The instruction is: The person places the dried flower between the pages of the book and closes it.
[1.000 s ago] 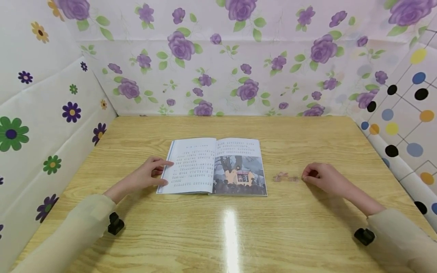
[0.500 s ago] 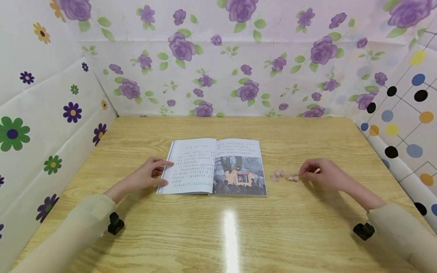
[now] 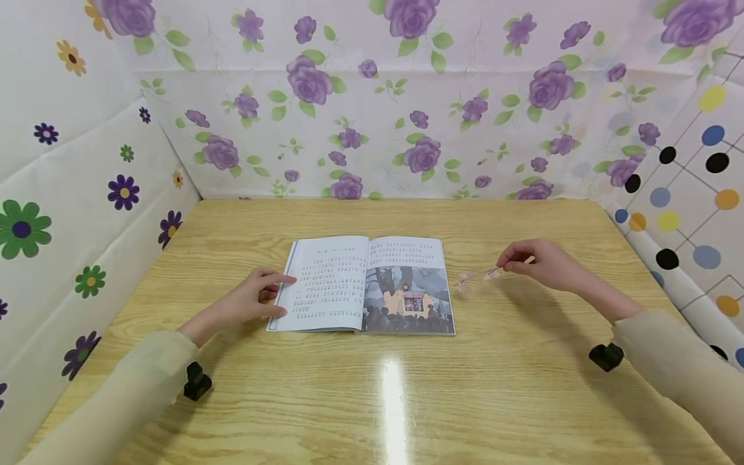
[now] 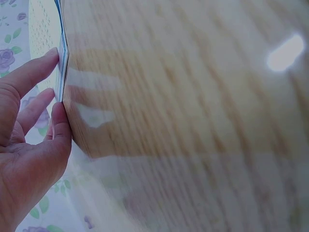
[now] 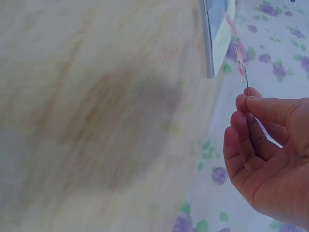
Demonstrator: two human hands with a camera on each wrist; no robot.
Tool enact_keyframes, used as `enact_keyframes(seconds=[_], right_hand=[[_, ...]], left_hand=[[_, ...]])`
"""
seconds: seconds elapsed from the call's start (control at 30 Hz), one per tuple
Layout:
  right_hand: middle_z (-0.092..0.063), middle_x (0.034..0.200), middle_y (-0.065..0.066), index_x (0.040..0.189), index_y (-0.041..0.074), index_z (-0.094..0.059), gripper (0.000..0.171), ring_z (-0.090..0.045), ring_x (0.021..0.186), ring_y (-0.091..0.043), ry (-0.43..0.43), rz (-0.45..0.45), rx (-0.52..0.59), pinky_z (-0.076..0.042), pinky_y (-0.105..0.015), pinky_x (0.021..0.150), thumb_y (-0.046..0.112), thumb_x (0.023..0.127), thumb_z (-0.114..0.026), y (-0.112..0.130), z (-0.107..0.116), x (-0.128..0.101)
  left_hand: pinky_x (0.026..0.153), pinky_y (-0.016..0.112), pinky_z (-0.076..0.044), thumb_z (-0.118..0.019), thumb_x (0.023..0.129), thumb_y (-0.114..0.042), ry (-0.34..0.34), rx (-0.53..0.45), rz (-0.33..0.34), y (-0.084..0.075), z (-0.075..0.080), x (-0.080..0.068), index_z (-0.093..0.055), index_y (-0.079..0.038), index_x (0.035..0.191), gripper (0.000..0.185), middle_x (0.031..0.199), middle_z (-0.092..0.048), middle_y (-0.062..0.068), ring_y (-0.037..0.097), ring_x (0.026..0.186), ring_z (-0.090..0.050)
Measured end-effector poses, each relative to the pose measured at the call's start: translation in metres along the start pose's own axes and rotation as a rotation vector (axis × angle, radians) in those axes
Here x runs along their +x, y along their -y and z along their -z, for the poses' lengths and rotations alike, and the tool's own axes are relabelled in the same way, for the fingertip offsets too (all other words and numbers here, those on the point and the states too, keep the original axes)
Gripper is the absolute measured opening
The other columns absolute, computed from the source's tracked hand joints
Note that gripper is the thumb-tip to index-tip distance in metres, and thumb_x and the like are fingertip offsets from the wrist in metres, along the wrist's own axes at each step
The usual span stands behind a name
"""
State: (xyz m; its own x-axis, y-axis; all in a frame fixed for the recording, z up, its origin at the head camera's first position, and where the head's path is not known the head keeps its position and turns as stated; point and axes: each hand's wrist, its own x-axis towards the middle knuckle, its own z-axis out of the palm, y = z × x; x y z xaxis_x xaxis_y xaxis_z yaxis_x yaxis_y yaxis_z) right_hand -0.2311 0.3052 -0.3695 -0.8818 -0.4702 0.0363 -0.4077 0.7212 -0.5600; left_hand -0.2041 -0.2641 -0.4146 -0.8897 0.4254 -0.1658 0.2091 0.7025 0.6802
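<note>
While the left hand (image 3: 252,297) rests fingers apart on the left edge of the book (image 3: 328,284), the right hand (image 3: 537,263) pinches one end of the sprig (image 3: 491,274), its long axis pointing left above the tabletop (image 3: 290,400), toward the book's right page.

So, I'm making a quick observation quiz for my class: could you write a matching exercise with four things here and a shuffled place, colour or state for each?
Column 1
1. Left hand
2. Right hand
3. Book
4. Flower sprig

Column 2
A. Pale pink, near the book's right edge
B. Touches the book's left edge
C. Lies open on the wooden table
D. Pinches a thin stem

Pairs: 1-B, 2-D, 3-C, 4-A
</note>
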Motion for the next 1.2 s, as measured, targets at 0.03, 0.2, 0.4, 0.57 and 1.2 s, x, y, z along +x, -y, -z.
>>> enact_keyframes(seconds=[0.03, 0.2, 0.4, 0.57, 1.2], right_hand=[[-0.074, 0.097, -0.004, 0.101, 0.014, -0.073, 0.013, -0.068, 0.088, -0.025, 0.004, -0.003, -0.008, -0.053, -0.023, 0.07, 0.007, 0.096, -0.062, 0.002, 0.0, 0.003], [-0.074, 0.099, -0.009, 0.101, 0.013, -0.073, 0.014, -0.067, 0.089, -0.025, 0.027, -0.008, -0.025, -0.052, -0.024, 0.071, 0.007, 0.097, -0.061, 0.012, 0.001, 0.019], [-0.073, 0.098, -0.012, 0.101, 0.011, -0.073, 0.013, -0.065, 0.084, -0.017, 0.009, 0.026, -0.025, -0.051, -0.024, 0.069, 0.007, 0.096, -0.061, 0.023, 0.003, 0.035], [-0.073, 0.099, -0.01, 0.103, 0.011, -0.073, 0.013, -0.064, 0.087, -0.02, 0.02, 0.026, -0.028, -0.051, -0.025, 0.071, 0.009, 0.098, -0.061, 0.032, 0.003, 0.049], [-0.073, 0.101, -0.011, 0.106, 0.009, -0.073, 0.016, -0.065, 0.087, -0.019, 0.055, 0.049, -0.003, -0.051, -0.031, 0.073, 0.008, 0.098, -0.059, 0.06, -0.009, 0.089]], left_hand=[[0.095, 0.043, -0.044, -0.075, 0.088, -0.018, 0.0, 0.003, -0.003, 0.0, 0.0, 0.0, -0.051, -0.007, 0.143, 0.061, 0.141, -0.031, 0.027, 0.03, 0.111, -0.045], [0.095, 0.044, -0.044, -0.075, 0.088, -0.019, -0.003, 0.008, -0.01, 0.001, -0.001, 0.001, -0.051, -0.008, 0.143, 0.061, 0.142, -0.031, 0.027, 0.031, 0.111, -0.046], [0.096, 0.044, -0.044, -0.074, 0.089, -0.018, 0.0, 0.007, -0.007, 0.0, -0.001, 0.0, -0.051, -0.008, 0.143, 0.06, 0.142, -0.03, 0.026, 0.03, 0.111, -0.046], [0.096, 0.044, -0.044, -0.074, 0.089, -0.017, 0.0, 0.005, -0.009, 0.0, -0.001, 0.0, -0.051, -0.008, 0.143, 0.059, 0.142, -0.03, 0.027, 0.03, 0.111, -0.046], [0.099, 0.047, -0.044, -0.074, 0.089, -0.016, -0.006, -0.004, -0.016, 0.002, -0.001, 0.0, -0.051, -0.008, 0.143, 0.059, 0.142, -0.031, 0.027, 0.032, 0.114, -0.046]])
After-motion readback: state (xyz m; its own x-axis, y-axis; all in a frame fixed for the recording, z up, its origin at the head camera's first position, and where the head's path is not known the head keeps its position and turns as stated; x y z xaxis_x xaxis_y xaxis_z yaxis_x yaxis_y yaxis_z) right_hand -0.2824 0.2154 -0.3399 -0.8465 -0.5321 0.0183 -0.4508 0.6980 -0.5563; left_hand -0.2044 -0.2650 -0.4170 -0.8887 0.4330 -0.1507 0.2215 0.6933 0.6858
